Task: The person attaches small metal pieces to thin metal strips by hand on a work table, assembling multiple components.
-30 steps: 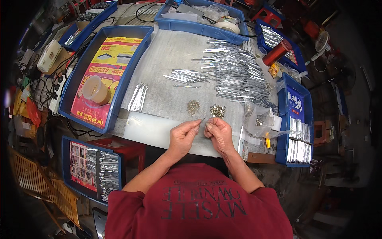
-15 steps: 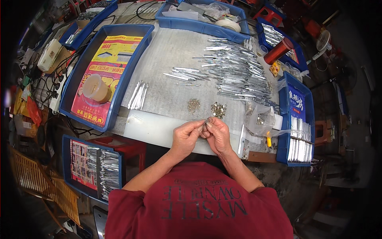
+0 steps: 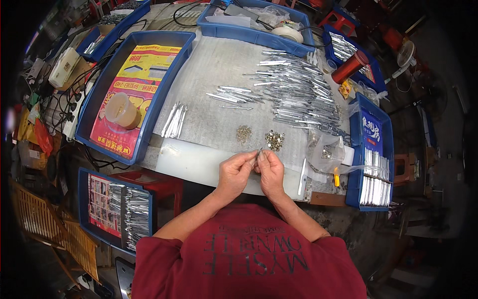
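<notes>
Over the desk (image 3: 209,65), the left hand (image 3: 235,172) and right hand (image 3: 272,173) meet, each grip pinched tight on a small piece (image 3: 259,151) near the bits (image 3: 274,141), in what seems a fitting step, the next move calling for fine fingertip alignment

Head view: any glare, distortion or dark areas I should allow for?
Head view: bright glints on the heaped metal strips; the white board's front edge looks bowed; picture corners go black; the small piece at the fingers is too tiny to identify.
</notes>
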### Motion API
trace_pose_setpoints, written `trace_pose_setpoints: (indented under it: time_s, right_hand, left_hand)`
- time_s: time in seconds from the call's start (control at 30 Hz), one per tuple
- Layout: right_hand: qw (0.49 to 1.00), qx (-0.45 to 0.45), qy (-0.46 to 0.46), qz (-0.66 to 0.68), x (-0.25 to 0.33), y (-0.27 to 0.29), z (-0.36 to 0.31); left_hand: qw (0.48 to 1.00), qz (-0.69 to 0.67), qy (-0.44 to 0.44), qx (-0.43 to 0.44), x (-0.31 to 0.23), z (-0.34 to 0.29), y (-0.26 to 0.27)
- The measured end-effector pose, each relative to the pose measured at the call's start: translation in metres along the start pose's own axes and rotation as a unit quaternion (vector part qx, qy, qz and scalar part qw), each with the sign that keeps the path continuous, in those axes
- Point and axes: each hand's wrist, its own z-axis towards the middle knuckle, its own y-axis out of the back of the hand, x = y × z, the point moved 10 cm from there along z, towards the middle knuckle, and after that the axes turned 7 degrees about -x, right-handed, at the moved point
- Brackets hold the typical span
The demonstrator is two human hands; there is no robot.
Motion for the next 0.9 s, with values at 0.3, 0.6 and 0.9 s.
trace_pose_setpoints:
  time_s: [0.3,0.6,0.9]
  right_hand:
    - [0.989,0.024,0.072,-0.128,0.011,0.008,0.007]
    - [0.995,0.072,-0.038,-0.052,0.0,0.004,0.007]
    - [0.999,0.031,0.0,0.016,-0.001,0.006,0.009]
  left_hand:
    - [0.998,-0.022,0.052,0.005,0.008,-0.002,0.0]
    - [0.998,-0.03,0.046,0.004,0.002,-0.003,-0.003]
    - [0.997,-0.06,0.055,-0.001,0.007,-0.003,-0.005]
